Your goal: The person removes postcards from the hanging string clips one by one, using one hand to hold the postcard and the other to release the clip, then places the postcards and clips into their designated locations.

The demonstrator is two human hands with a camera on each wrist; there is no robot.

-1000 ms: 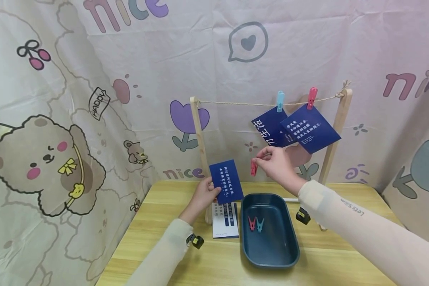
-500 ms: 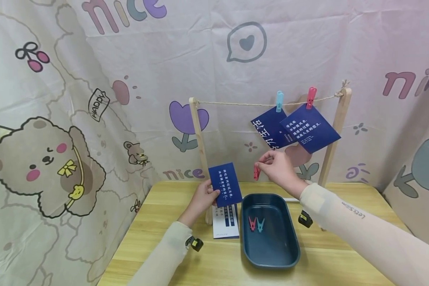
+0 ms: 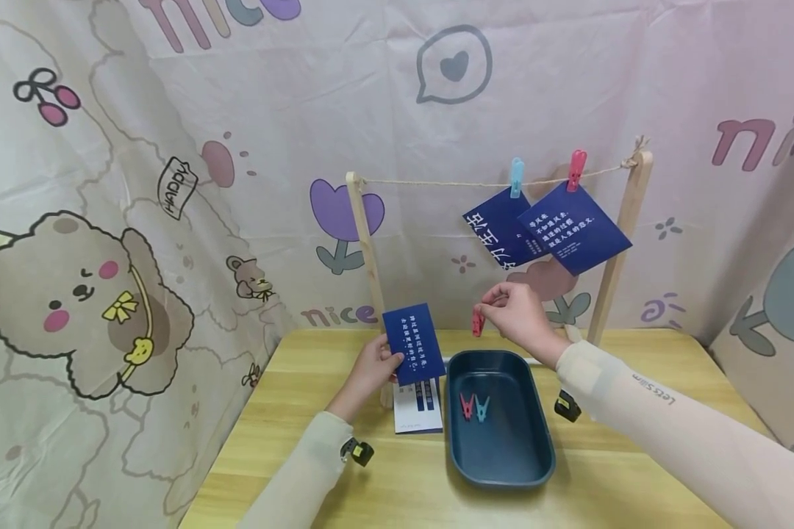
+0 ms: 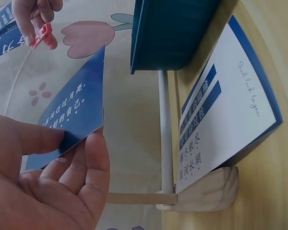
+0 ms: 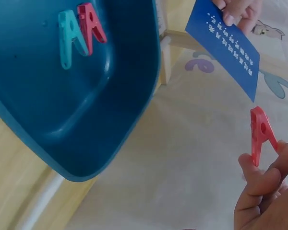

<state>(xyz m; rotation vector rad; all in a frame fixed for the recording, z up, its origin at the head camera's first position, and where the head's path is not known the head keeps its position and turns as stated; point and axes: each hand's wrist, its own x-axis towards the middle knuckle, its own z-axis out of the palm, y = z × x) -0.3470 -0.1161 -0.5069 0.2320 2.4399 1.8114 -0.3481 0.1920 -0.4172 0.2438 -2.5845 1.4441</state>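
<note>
My left hand (image 3: 370, 367) pinches a blue card (image 3: 415, 344) with white writing between thumb and fingers, by its lower left edge. In the left wrist view the thumb lies across the face of that card (image 4: 72, 105). My right hand (image 3: 519, 312) holds a red clothespin (image 3: 478, 322) by its handle ends, to the right of the card and apart from it. The right wrist view shows the clothespin (image 5: 260, 134) with its nose toward the card. Above hangs a string (image 3: 437, 183), where a light blue clothespin (image 3: 517, 178) and a red one (image 3: 576, 171) hold two blue cards (image 3: 576, 229).
A dark blue tray (image 3: 544, 459) on the wooden table (image 3: 291, 455) has a red and a teal clothespin (image 3: 481, 408) in it. Left of it lie white and blue cards (image 3: 418, 415). Wooden posts (image 3: 365, 246) carry the string before a printed curtain.
The right hand with the red clothespin has shifted slightly right and down. The left hand and its card have moved a little down and left. The head view has tilted slightly.
</note>
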